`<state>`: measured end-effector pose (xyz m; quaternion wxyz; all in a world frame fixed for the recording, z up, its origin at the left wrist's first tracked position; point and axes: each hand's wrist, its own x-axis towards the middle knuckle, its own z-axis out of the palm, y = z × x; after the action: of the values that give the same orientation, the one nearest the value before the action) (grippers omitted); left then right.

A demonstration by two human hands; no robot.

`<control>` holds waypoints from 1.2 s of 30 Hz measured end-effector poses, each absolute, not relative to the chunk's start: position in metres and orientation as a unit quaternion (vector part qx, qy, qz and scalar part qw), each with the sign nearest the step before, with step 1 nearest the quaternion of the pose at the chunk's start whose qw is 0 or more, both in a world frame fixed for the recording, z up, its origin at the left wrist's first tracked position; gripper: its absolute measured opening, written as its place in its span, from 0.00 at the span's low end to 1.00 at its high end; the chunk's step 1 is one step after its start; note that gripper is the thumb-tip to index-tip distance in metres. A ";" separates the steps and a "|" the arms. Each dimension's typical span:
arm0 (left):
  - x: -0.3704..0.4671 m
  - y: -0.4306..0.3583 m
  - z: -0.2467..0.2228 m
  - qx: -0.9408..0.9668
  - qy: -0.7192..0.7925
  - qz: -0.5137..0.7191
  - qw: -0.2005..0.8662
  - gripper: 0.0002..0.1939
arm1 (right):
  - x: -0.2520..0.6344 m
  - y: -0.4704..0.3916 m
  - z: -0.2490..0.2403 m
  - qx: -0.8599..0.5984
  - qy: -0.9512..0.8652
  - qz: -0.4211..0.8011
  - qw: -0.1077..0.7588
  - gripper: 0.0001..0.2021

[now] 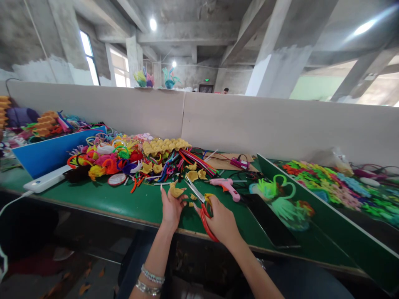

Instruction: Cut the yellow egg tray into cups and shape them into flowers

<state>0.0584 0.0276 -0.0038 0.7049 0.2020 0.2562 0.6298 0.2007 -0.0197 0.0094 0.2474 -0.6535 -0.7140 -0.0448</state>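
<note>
My left hand (172, 209) is turned palm up near the table's front edge, its fingers around a torn yellow egg-carton cup (176, 190). In my right hand (220, 219) are red-handled scissors (204, 211), their blades slightly apart and pointing up and left, beside the cup but not seen touching it. A yellow piece (209, 198) shows by the fingers of my right hand; whether they grip it I cannot tell. Small yellow scraps (192, 197) lie on the table between the hands. Behind them are several cut cups (192, 175).
A yellow egg tray (166, 145) rests on a heap of colourful pipe cleaners (118, 155). To the right are a pink glue gun (227, 187), a dark tablet (269, 222) and a green divider (318, 203). A white power strip (46, 179) lies left by a blue board (59, 151).
</note>
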 end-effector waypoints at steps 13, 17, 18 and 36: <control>0.061 0.035 -0.008 0.124 0.276 0.618 0.726 0.14 | 0.205 -0.015 0.000 -0.618 -0.725 -0.167 0.252 0.21; 0.063 0.034 -0.007 0.142 0.282 0.607 0.729 0.17 | 0.205 -0.015 0.001 -0.630 -0.713 -0.196 0.235 0.21; 0.063 0.034 -0.008 0.149 0.280 0.608 0.728 0.17 | 0.205 -0.015 0.001 -0.635 -0.710 -0.199 0.230 0.21; 0.067 0.036 -0.022 0.270 0.266 0.596 0.708 0.28 | 0.206 -0.014 0.006 -0.654 -0.709 -0.185 0.187 0.16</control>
<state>0.0674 0.0363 -0.0216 0.7082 0.2698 0.2655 0.5959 0.2065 -0.0144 0.0064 0.1866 -0.6540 -0.7093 -0.1852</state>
